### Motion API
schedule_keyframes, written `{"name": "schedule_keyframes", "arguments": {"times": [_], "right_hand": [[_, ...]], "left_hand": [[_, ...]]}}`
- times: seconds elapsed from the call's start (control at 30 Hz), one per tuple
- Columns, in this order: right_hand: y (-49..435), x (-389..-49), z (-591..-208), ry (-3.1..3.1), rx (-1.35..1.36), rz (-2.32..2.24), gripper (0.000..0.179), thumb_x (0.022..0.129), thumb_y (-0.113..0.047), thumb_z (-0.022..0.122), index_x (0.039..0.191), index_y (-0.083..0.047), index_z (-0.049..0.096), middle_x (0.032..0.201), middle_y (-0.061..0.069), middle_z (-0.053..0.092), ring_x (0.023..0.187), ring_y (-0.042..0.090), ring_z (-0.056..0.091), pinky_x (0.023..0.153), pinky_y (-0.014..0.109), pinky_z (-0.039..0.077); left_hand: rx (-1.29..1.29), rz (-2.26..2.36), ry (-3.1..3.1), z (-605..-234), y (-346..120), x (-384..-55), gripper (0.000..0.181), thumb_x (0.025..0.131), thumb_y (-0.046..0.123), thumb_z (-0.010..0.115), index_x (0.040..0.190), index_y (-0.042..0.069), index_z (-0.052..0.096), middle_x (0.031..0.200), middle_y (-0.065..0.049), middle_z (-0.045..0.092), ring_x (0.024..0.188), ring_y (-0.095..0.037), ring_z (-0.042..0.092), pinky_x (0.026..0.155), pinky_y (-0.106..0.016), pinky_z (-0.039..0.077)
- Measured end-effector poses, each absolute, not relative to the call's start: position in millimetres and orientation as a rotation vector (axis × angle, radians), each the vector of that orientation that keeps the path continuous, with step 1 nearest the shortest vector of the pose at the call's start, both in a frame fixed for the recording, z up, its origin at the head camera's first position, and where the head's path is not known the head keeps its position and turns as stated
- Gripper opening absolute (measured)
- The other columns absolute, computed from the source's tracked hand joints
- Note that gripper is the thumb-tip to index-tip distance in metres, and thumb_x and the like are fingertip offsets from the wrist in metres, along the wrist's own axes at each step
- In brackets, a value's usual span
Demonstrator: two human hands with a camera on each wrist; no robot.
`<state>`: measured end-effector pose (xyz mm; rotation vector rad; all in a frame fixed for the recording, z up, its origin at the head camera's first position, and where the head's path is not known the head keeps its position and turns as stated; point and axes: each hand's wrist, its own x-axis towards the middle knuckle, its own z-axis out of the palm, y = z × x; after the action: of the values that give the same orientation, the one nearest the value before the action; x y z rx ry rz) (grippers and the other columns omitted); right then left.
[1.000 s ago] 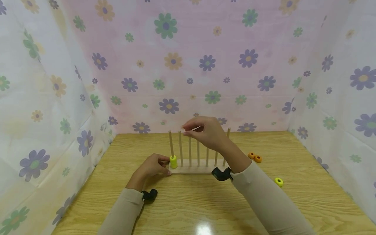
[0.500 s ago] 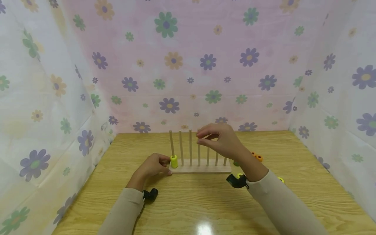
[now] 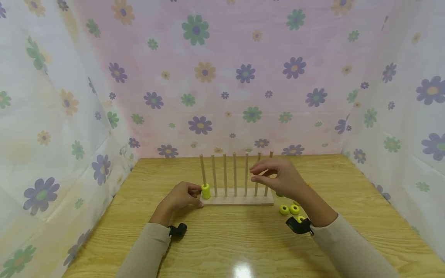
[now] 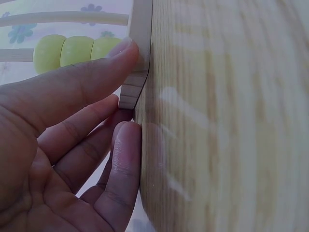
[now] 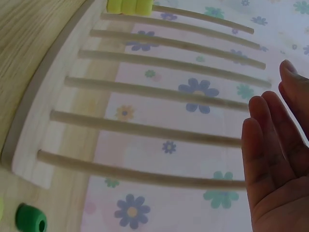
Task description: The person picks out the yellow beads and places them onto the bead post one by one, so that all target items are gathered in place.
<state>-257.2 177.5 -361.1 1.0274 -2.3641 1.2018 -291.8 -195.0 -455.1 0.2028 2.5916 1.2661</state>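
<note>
A wooden peg rack [image 3: 227, 200] with several upright pegs stands on the table. Three stacked yellow beads [image 3: 206, 192] sit at the bottom of its leftmost peg. My left hand [image 3: 180, 197] grips the left end of the base; in the left wrist view the thumb lies against the base [image 4: 140, 41] beside the yellow beads [image 4: 77, 50], with the other fingers around its end. My right hand [image 3: 278, 177] hovers in front of the right-hand pegs, thumb and fingers loosely bent with nothing between them. In the right wrist view its fingers [image 5: 270, 159] overlap the peg tips.
Several loose yellow beads [image 3: 284, 209] lie right of the rack, partly under the right forearm. A green bead [image 5: 31, 218] sits by the rack's right end. An orange bead [image 3: 308, 186] is mostly hidden behind the arm. Flowered cloth [image 3: 226, 77] encloses the wooden table [image 3: 208, 247].
My right hand has moved right and down from above the second and third pegs to the right-hand pegs, uncovering the middle ones. My left hand has stayed at the base.
</note>
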Motion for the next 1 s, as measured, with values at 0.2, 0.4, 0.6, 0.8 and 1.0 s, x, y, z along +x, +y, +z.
{"name": "schedule_keyframes", "arguments": {"times": [0.2,0.4,0.6,0.8,1.0], "right_hand": [[193,-254,-369,-2.404,0.991,1.214,0.015,0.092,-0.022,0.081,0.106,-0.028,0.081,0.115,-0.005,0.076,0.096,0.009,0.073,0.077,0.028,0.061],[208,-252,-379,-2.426,0.954,1.215,0.018,0.093,-0.02,0.08,0.108,-0.029,0.08,0.114,-0.005,0.075,0.095,0.007,0.072,0.077,0.03,0.061],[227,-252,-388,-2.471,0.891,1.203,0.02,0.094,-0.02,0.079,0.11,-0.031,0.078,0.112,-0.006,0.076,0.093,0.006,0.071,0.077,0.029,0.061],[247,-253,-397,-2.525,0.828,1.301,0.019,0.094,-0.02,0.078,0.112,-0.025,0.078,0.115,0.002,0.075,0.093,0.009,0.071,0.072,0.031,0.061],[274,-256,-409,-2.565,0.78,1.385,0.018,0.096,-0.019,0.076,0.115,-0.019,0.078,0.114,0.009,0.074,0.094,0.011,0.072,0.075,0.03,0.061]], "left_hand": [[0.216,1.271,2.593,-456,-196,-292,0.06,0.076,0.016,0.094,0.132,0.017,0.073,0.116,0.0,0.071,0.101,-0.018,0.063,0.091,-0.04,0.055],[0.225,1.277,2.592,-457,-197,-292,0.061,0.076,0.017,0.094,0.133,0.017,0.073,0.118,0.0,0.071,0.102,-0.018,0.063,0.092,-0.041,0.055],[0.233,1.275,2.593,-457,-197,-293,0.061,0.076,0.017,0.094,0.133,0.017,0.072,0.116,0.0,0.071,0.1,-0.018,0.063,0.09,-0.039,0.055],[0.222,1.273,2.603,-457,-198,-293,0.062,0.075,0.018,0.095,0.132,0.017,0.073,0.116,-0.001,0.071,0.101,-0.018,0.063,0.091,-0.04,0.055],[0.228,1.272,2.589,-458,-198,-295,0.062,0.074,0.02,0.096,0.132,0.018,0.073,0.117,0.0,0.071,0.101,-0.018,0.063,0.09,-0.039,0.055]]}}
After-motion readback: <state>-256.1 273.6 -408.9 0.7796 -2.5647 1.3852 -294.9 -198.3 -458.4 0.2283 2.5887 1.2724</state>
